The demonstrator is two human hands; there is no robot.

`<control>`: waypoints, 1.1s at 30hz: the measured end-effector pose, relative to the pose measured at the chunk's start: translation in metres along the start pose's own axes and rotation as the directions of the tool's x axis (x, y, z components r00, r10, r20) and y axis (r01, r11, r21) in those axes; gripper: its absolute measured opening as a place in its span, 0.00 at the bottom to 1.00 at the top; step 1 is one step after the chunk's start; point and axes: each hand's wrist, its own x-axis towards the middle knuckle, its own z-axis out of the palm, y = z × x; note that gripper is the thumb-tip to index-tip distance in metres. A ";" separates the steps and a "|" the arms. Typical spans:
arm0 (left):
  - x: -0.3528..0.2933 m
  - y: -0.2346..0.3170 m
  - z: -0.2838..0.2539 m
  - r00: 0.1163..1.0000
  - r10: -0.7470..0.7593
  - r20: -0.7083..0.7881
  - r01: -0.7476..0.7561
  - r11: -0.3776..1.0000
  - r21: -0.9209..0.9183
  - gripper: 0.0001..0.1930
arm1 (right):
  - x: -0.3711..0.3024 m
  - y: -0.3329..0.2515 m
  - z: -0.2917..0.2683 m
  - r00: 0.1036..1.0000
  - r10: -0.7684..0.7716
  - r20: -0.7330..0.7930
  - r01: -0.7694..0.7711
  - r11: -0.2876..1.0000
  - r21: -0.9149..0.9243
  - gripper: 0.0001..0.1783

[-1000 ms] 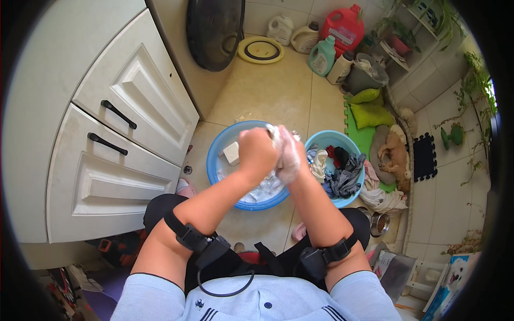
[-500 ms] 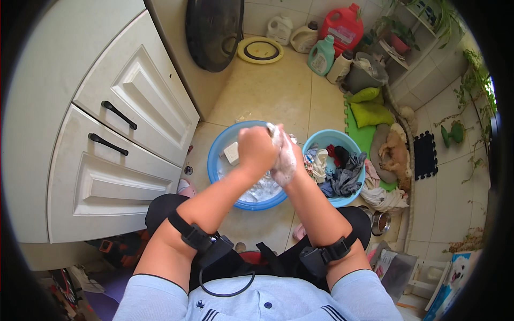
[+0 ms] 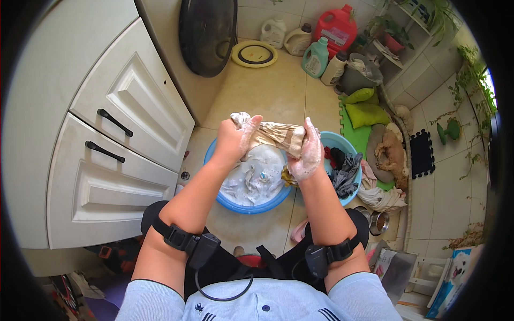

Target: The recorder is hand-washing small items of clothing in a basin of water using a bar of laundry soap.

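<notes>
A wet beige and brown cloth, possibly a sock, is stretched sideways above the blue basin. My left hand is closed round its bunched, soapy end. My right hand, coated in suds, grips the other end with the thumb up. Below, white foam and soaked white laundry fill the basin. A mustard-coloured piece of cloth shows beside my right wrist; whether it hangs from the hand or lies at the rim, I cannot tell.
At the right, a light-blue basin holds dark and red clothes. Pale laundry and metal bowls lie beside it. Detergent bottles line the back wall. White cabinets stand left; a dog lies far right.
My hands have moved apart from being pressed together, and the cloth now stretches between them. The white soap bar seen in the blue basin earlier is out of sight.
</notes>
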 end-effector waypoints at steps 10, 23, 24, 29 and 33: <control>-0.022 0.019 0.017 0.991 0.110 0.074 -0.106 0.993 -0.044 0.16 | 0.021 0.010 -0.009 0.994 -0.012 -0.110 0.015 0.999 0.033 0.18; -0.032 0.013 0.041 0.909 0.407 -0.091 -0.320 0.822 0.472 0.19 | 0.014 0.044 -0.009 0.983 0.158 0.095 -0.143 0.979 -0.142 0.16; -0.038 0.014 0.051 0.880 0.474 -0.008 -0.421 0.789 0.447 0.18 | 0.037 0.044 -0.041 0.920 0.231 0.318 -0.235 0.972 -0.025 0.16; -0.010 -0.001 0.027 0.959 0.271 -0.087 -0.199 0.858 0.473 0.17 | -0.014 0.036 0.023 0.954 0.289 0.085 -0.280 0.954 -0.104 0.15; 0.001 -0.001 0.021 0.999 0.043 0.013 -0.043 0.998 0.040 0.22 | -0.015 0.021 0.014 0.938 0.286 0.194 -0.253 0.951 -0.180 0.16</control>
